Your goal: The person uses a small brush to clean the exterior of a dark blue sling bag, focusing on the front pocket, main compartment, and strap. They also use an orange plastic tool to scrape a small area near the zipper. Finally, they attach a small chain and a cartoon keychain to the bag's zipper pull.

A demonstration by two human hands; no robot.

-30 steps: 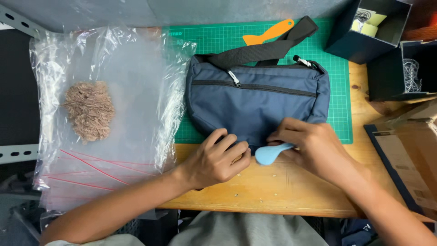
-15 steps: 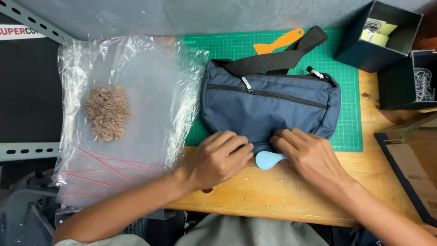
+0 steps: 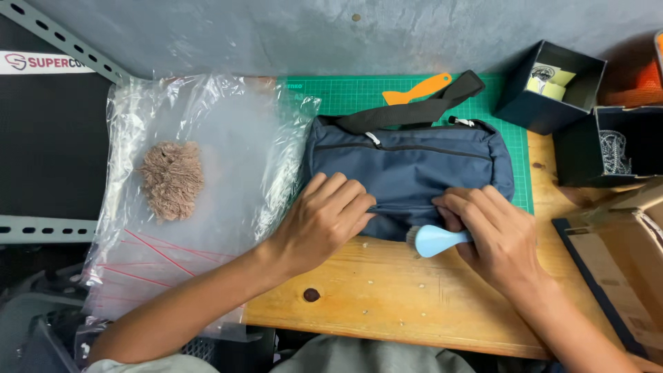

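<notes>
A navy blue zip bag point(image 3: 414, 166) with a black strap point(image 3: 421, 110) lies on a green cutting mat point(image 3: 345, 93). My left hand point(image 3: 324, 221) presses on the bag's lower left edge, fingers curled onto the fabric. My right hand point(image 3: 494, 231) grips a small light-blue brush point(image 3: 435, 240) at the bag's lower edge, its bristles against the fabric near the wooden table point(image 3: 387, 297).
A clear plastic bag point(image 3: 207, 138) lies left of the bag with a beige fluffy tuft point(image 3: 173, 179) on it. An orange-handled tool point(image 3: 418, 88) lies behind the strap. Dark open boxes point(image 3: 549, 86) stand at the right, a cardboard box point(image 3: 621, 242) at the right edge.
The camera view has shifted, so the scene sits further right. Both hands stay at the bag's lower edge, with the brush still in my right hand.
</notes>
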